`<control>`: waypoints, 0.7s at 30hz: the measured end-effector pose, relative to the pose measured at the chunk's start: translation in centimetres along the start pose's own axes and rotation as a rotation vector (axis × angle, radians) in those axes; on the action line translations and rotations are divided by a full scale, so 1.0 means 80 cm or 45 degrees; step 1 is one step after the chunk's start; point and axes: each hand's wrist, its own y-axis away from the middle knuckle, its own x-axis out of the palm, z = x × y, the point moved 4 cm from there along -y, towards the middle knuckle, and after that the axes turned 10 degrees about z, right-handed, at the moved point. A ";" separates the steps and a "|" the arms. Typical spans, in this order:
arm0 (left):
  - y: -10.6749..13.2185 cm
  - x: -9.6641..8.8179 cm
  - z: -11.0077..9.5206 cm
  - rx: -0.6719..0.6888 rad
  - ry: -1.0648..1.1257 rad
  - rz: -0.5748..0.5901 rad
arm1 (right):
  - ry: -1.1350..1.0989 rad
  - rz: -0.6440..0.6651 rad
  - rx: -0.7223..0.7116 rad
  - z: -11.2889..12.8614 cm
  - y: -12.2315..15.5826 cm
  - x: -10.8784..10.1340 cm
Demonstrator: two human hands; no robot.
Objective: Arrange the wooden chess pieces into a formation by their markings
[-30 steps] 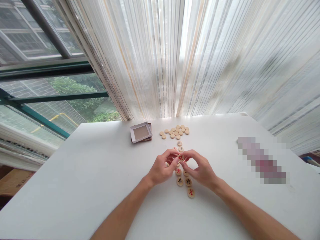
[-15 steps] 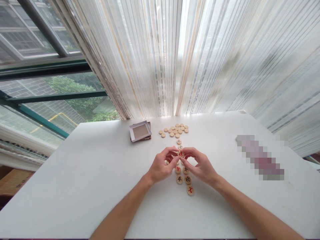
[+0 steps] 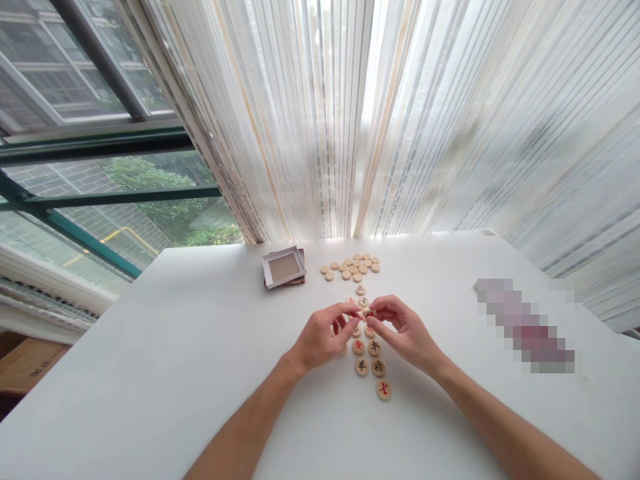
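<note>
My right hand [image 3: 407,337] pinches a round wooden Chinese chess piece [image 3: 369,312] between thumb and fingertips, just above the table. My left hand [image 3: 320,335] is beside it, thumb and index finger apart, fingertips close to the piece's left edge; whether they touch it I cannot tell. Below the hands lie face-up pieces: a red-marked piece [image 3: 358,346], black-marked pieces [image 3: 362,367] and a red one [image 3: 383,389] nearest me. Beyond my fingers are a black-marked piece [image 3: 361,290] and another [image 3: 364,302]. My left hand partly covers more pieces.
Several blank-looking pieces [image 3: 357,264] form a cluster at the back of the white table [image 3: 210,373]. Left of them, a shallow open box [image 3: 284,267] rests on a brown part. A blurred-out object [image 3: 525,327] lies at right. Striped curtains [image 3: 320,120] hang behind the table.
Both hands were at the piece with its red character showing; now it is tilted in my right fingers and my left fingers have parted. The whole view has shifted slightly.
</note>
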 end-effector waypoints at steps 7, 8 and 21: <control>-0.003 -0.059 0.059 -0.216 -0.104 -0.432 | 0.122 -0.111 0.146 -0.032 -0.013 -0.049; -0.003 -0.062 0.069 -0.253 -0.100 -0.461 | 0.163 -0.133 0.175 -0.038 -0.014 -0.057; -0.006 -0.062 0.090 -0.328 -0.077 -0.427 | 0.388 -0.095 0.435 -0.067 -0.065 -0.072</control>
